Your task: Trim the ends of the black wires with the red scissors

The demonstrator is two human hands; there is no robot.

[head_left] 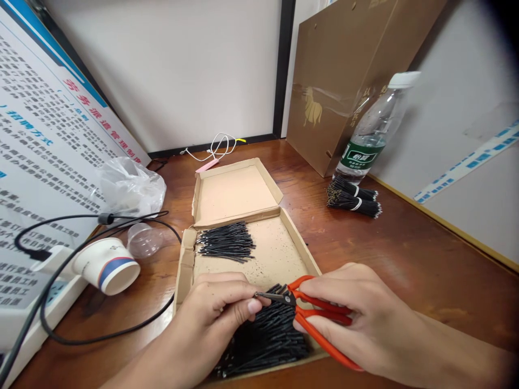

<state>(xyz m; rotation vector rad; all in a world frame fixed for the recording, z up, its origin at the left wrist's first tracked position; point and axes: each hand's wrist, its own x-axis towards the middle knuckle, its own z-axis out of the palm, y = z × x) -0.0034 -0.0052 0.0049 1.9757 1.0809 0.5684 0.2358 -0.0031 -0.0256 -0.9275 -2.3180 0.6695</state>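
My right hand [344,313] grips orange-handled scissors [324,335], their dark blades pointing left. The blade tips meet the fingertips of my left hand [227,308], where thumb and forefinger pinch what looks like a thin wire, nearly all of it hidden. Both hands are over the near part of an open cardboard box [298,237]. Beneath them a large heap of short black wires [271,340] fills the front of the box. A smaller bunch of black wires [227,241] lies at its back left, and dark crumbs dot the bare cardboard.
At right, two tied wire bundles [352,200] lie before a water bottle [365,135] and a brown carton [332,81]. At left are a tilted paper cup [107,265], a clear plastic cup [145,240], a plastic bag [133,186] and a looping black cable [101,340].
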